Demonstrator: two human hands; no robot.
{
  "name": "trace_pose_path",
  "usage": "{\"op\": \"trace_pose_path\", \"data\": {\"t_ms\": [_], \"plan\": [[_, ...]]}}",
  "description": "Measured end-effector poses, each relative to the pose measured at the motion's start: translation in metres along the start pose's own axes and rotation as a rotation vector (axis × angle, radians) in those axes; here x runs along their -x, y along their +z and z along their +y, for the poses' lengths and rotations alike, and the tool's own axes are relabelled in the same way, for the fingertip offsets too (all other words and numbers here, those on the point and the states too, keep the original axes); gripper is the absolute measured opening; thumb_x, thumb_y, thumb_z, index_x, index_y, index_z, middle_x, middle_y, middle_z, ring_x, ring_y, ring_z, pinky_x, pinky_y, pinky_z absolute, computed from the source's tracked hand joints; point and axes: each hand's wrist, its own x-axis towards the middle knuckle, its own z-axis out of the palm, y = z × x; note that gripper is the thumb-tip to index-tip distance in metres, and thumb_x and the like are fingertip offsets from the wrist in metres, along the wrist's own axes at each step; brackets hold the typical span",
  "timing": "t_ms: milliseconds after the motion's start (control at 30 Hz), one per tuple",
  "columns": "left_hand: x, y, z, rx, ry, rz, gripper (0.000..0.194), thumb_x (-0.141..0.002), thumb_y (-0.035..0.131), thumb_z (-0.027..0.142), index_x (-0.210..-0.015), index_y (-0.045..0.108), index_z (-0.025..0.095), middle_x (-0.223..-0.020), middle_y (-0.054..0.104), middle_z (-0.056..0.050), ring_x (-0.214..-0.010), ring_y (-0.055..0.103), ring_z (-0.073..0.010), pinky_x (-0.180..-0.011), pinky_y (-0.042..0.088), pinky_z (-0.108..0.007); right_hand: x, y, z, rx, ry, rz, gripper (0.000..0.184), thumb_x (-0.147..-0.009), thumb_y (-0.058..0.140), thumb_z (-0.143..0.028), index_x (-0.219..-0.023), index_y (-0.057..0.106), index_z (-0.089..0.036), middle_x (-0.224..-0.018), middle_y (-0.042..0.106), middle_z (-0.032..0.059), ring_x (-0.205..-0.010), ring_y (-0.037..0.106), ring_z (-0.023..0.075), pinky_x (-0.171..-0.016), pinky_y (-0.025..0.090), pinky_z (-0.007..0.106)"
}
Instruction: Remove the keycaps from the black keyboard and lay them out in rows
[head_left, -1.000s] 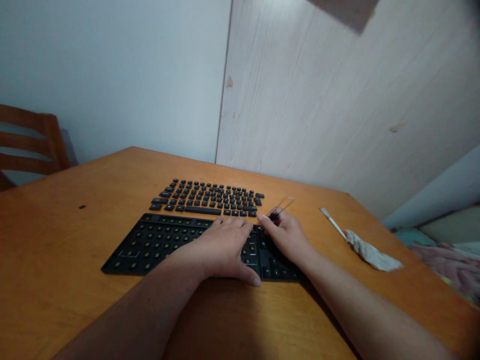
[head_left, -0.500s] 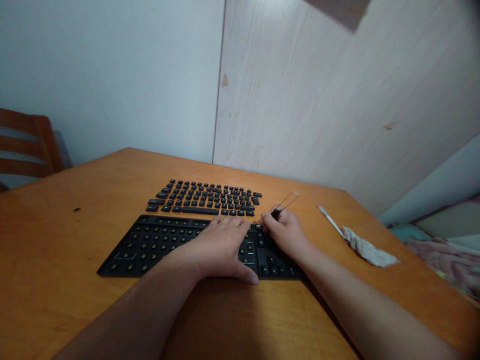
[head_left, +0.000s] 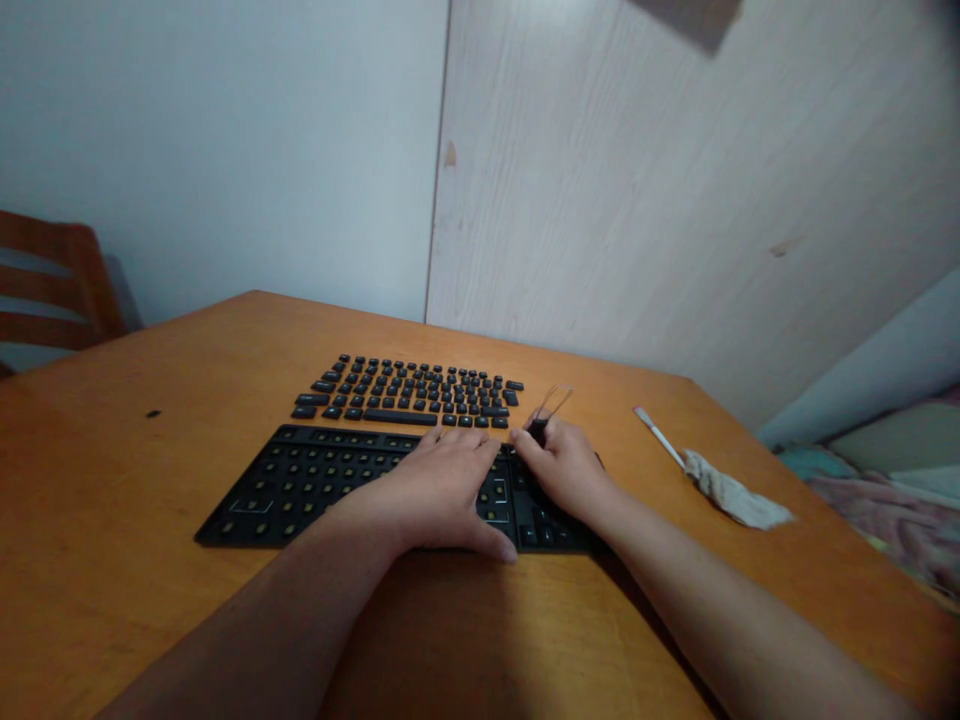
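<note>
A black keyboard [head_left: 307, 490] lies on the table, its left and middle stripped down to bare switches, with keycaps still on the right-hand section. My left hand [head_left: 442, 490] rests flat across its middle, fingers stretched forward and thumb apart near the front edge. Over the right section, my right hand [head_left: 562, 465] pinches a wire keycap puller [head_left: 538, 431] by its black handle. One pair of wires points up and away; the lower end is hidden by my fingers, so I cannot tell whether it grips a key. Behind the keyboard, loose keycaps [head_left: 401, 416] lie in keyboard order.
To the right, a white-handled brush [head_left: 660, 436] lies with its end against a crumpled cloth [head_left: 739, 497]. One small dark piece [head_left: 154, 413] sits alone on the left of the wooden table [head_left: 187, 350]. A wooden chair [head_left: 52, 280] stands at the far left, and walls rise behind.
The keycap puller in my right hand first tipped to the right, then swung back to the left and more upright. My left hand stays on the keyboard. The view shifted slightly.
</note>
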Motion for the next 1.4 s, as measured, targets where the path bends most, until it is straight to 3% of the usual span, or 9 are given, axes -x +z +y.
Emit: {"op": "trace_pose_path", "data": {"t_ms": [267, 567, 867, 1133, 1267, 1400], "plan": [[0.001, 0.001, -0.002, 0.000, 0.021, 0.006, 0.116, -0.053, 0.064, 0.083, -0.146, 0.037, 0.020, -0.145, 0.047, -0.015, -0.133, 0.041, -0.0374, -0.114, 0.026, -0.048, -0.005, 0.004, 0.011, -0.095, 0.044, 0.018, 0.016, -0.085, 0.057, -0.032, -0.076, 0.060, -0.020, -0.066, 0.063, -0.0002, -0.064, 0.059, 0.0175, -0.060, 0.042, 0.028], [0.001, 0.002, -0.003, -0.006, 0.020, 0.003, 0.115, -0.054, 0.061, 0.085, -0.145, 0.039, 0.018, -0.145, 0.047, -0.015, -0.133, 0.042, -0.0367, -0.114, 0.026, -0.048, -0.003, 0.001, 0.004, -0.102, -0.032, 0.048, 0.016, -0.086, 0.054, -0.029, -0.073, 0.059, -0.020, -0.071, 0.065, 0.0009, -0.066, 0.059, 0.0173, -0.064, 0.043, 0.029], [0.001, 0.005, -0.005, -0.001, 0.010, 0.008, 0.115, -0.053, 0.062, 0.086, -0.144, 0.038, 0.020, -0.148, 0.044, -0.015, -0.135, 0.039, -0.0376, -0.116, 0.022, -0.049, -0.003, 0.001, 0.004, -0.141, -0.020, 0.065, 0.013, -0.085, 0.053, -0.024, -0.075, 0.061, -0.019, -0.072, 0.065, 0.0007, -0.065, 0.059, 0.0166, -0.062, 0.042, 0.027], [0.001, 0.003, -0.003, 0.002, 0.029, 0.032, 0.111, -0.053, 0.067, 0.082, -0.141, 0.043, 0.019, -0.138, 0.053, -0.014, -0.127, 0.046, -0.0354, -0.111, 0.031, -0.047, 0.001, 0.002, 0.002, -0.037, -0.115, 0.052, 0.015, -0.086, 0.054, -0.024, -0.074, 0.061, -0.019, -0.071, 0.065, 0.0012, -0.062, 0.058, 0.0154, -0.061, 0.042, 0.026], [0.001, 0.003, -0.003, -0.003, 0.021, 0.033, 0.110, -0.052, 0.065, 0.083, -0.140, 0.044, 0.020, -0.139, 0.052, -0.014, -0.128, 0.046, -0.0362, -0.111, 0.029, -0.047, -0.003, -0.001, 0.003, -0.084, -0.067, 0.103, 0.018, -0.085, 0.055, -0.028, -0.070, 0.057, -0.019, -0.066, 0.061, 0.0007, -0.061, 0.057, 0.0157, -0.059, 0.041, 0.026], [0.001, 0.002, -0.002, -0.004, 0.011, 0.025, 0.108, -0.053, 0.066, 0.082, -0.139, 0.046, 0.020, -0.139, 0.053, -0.014, -0.127, 0.046, -0.0358, -0.111, 0.030, -0.046, -0.008, -0.007, 0.010, -0.198, 0.075, 0.153, 0.018, -0.083, 0.057, -0.034, -0.071, 0.054, -0.020, -0.059, 0.058, -0.0016, -0.056, 0.054, 0.0153, -0.055, 0.040, 0.026]]}}
